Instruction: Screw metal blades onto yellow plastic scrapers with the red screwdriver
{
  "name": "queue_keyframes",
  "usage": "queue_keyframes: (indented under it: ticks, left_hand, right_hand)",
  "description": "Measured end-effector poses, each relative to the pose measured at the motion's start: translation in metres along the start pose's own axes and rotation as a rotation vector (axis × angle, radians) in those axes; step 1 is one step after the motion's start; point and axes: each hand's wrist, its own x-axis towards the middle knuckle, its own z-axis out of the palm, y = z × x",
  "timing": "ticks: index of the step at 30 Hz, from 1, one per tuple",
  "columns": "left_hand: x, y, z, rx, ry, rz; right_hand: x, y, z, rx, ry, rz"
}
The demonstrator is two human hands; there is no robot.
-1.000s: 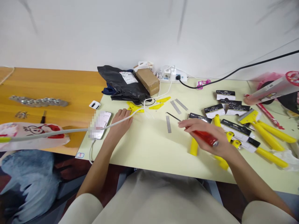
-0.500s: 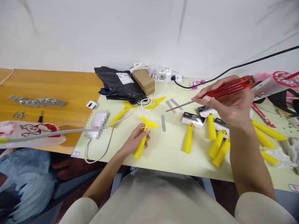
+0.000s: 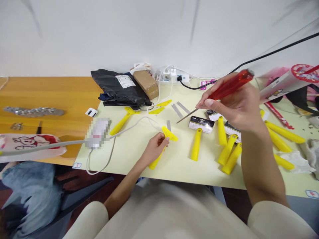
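A: Head view. What've the hands got?

B: L hand (image 3: 156,146) is curled round a yellow T-shaped tool (image 3: 169,134), thumb on top by the flared end, fingers mostly closed. R hand (image 3: 235,104) has fingers wrapped on a red screwdriver (image 3: 233,84), shaft slanting down twd the L.

A: Where's the yellow tool, exactly?

B: Over the near half of the pale tbl (image 3: 179,166), abt mid-view, flared end away from the person, hdl end twd them. Driver tip's apart from it, just beyond; can't tell if the tip touches the tbl.

A: Risks?

B: My guess: tip skids off smooth plastic & jabs the L thumb, bc the thumb sits so close to the flared end. Also poss: the white cable (image 3: 134,122) runs near that end, so a sideways swing cld snag it. And a thin metal strip (image 3: 168,125) lies just behind it; a nudge might slide it, & its edge may be sharp.

A: Materials?

B: Yellow tool = prob moulded plastic, flat flare, rounded hdl. Driver hdl = glossy, see-through red; shaft slim, straight, prob metal. Strip = flat, dull grey. Card (image 3: 201,124) = stiff, black & white. Bag (image 3: 122,93) = black, crinkly, slumped; box (image 3: 147,84) = plain brown cardboard, square-edged.
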Motion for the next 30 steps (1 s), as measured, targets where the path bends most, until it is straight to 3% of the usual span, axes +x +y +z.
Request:
queue_keyframes:
  ticks: [3,5,9,11,14,17,20,26,28,30]
  left_hand:
    - [-0.006,0.001,-0.003,0.413,0.216,0.091]
    - [-0.012,0.0,-0.006,0.578,0.294,0.08]
    - [-0.02,-0.002,-0.011,0.803,0.304,0.004]
    - [-0.019,0.002,-0.015,0.861,0.316,0.107]
    - [-0.006,0.013,-0.022,0.764,0.372,0.374]
    - [0.01,0.026,-0.028,0.551,0.244,0.495]
    - [0.022,0.032,-0.029,0.379,0.105,0.462]
    - [0.036,0.028,-0.049,0.328,0.127,0.364]
    - [0.046,0.024,-0.066,0.357,0.133,0.349]
    - [0.057,0.02,-0.084,0.409,0.138,0.372]
  right_hand:
    - [-0.001,0.005,0.004,-0.012,-0.06,0.032]
    - [-0.003,0.008,0.007,-0.008,-0.082,0.052]
    - [-0.005,0.01,0.015,0.058,-0.084,0.071]
    - [-0.007,0.01,0.02,0.094,-0.081,0.059]
    - [-0.009,0.01,0.027,0.134,-0.081,0.045]
    - [-0.011,0.009,0.033,0.158,-0.092,0.023]
    - [-0.012,0.009,0.035,0.173,-0.092,-0.004]
    - [-0.009,0.0,0.026,0.178,-0.018,-0.092]
    - [-0.004,-0.001,0.025,0.059,0.035,-0.106]
    - [0.005,0.007,0.03,-0.221,-0.019,-0.079]
